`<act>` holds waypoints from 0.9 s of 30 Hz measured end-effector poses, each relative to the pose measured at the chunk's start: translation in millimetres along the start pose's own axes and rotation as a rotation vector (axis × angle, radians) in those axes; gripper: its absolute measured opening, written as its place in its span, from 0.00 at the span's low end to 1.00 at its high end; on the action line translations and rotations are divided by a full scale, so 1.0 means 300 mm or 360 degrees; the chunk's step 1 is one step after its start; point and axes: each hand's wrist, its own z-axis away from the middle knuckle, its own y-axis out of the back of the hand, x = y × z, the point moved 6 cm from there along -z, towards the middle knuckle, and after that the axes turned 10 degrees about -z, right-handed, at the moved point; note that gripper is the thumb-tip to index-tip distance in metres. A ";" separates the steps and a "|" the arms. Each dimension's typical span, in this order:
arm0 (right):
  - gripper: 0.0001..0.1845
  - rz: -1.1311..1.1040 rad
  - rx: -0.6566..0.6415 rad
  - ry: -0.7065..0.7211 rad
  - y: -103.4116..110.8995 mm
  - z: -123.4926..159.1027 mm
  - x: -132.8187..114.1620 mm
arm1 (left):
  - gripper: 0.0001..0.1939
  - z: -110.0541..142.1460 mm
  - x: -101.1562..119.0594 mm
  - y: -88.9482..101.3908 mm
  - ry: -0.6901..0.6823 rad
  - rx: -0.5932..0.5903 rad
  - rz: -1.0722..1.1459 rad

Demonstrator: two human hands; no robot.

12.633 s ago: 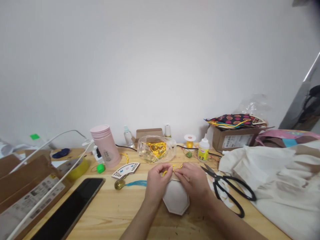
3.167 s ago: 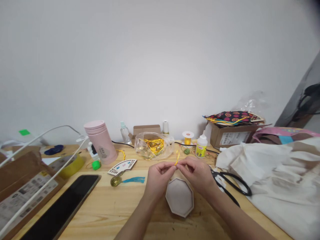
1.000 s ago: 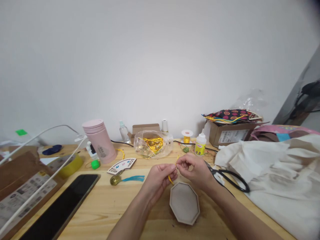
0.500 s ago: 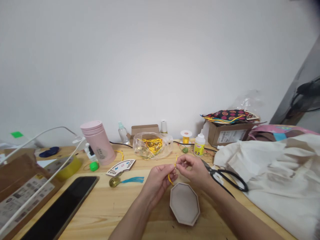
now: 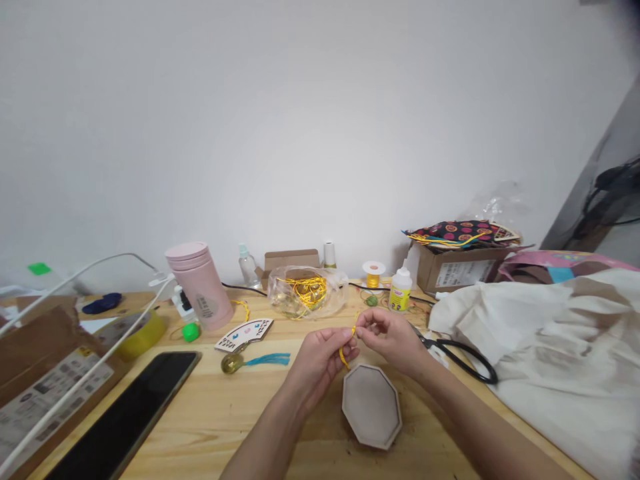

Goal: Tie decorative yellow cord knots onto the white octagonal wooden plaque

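A thin yellow cord (image 5: 344,355) is pinched between my left hand (image 5: 317,369) and my right hand (image 5: 387,337), with a small loop hanging below the left fingers. Both hands hover above the wooden table (image 5: 280,427), close together. Just below them lies an octagonal grey-beige tray (image 5: 371,407), not touched by either hand. To the left sit a fretwork wooden fan piece (image 5: 244,334) and a teal tassel (image 5: 267,360) with a glass bead (image 5: 231,363).
Behind the hands are a clear bag of gold cord (image 5: 307,295), a gold spool (image 5: 373,270) and a glue bottle (image 5: 401,291). Black-handled scissors (image 5: 463,360) lie partly under a white cloth (image 5: 550,353). A pink flask (image 5: 200,287) and a dark tablet (image 5: 125,417) are on the left.
The tray now lies lower and further right, out from under my hands. The cord's loop hangs lower from my left fingers, and my hands have shifted slightly right.
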 end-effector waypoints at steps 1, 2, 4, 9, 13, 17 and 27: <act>0.02 -0.0105 -0.0013 -0.0064 -0.003 -0.001 0.007 | 0.07 0.002 -0.002 -0.004 0.0043 -0.0017 0.0039; 0.02 -0.0199 -0.0029 -0.0115 -0.007 -0.002 0.012 | 0.07 0.004 -0.006 -0.006 0.0085 -0.0030 0.0072; 0.03 -0.0348 -0.0067 -0.0190 -0.014 -0.002 0.019 | 0.07 0.007 -0.014 -0.008 0.0152 -0.0048 0.0125; 0.03 -0.0293 -0.0048 -0.0184 -0.017 0.001 0.019 | 0.06 0.004 -0.034 0.001 0.0215 -0.0029 0.0216; 0.03 -0.0156 0.0029 -0.0099 -0.017 0.003 0.019 | 0.04 -0.004 -0.033 0.005 0.0149 -0.0016 0.0269; 0.05 -0.0114 0.0088 -0.0062 -0.018 0.007 0.026 | 0.04 -0.007 -0.021 0.002 0.0072 -0.0011 0.0320; 0.04 -0.0041 0.0151 0.0096 -0.003 0.005 0.006 | 0.04 -0.007 -0.033 0.022 0.0133 0.0113 0.0354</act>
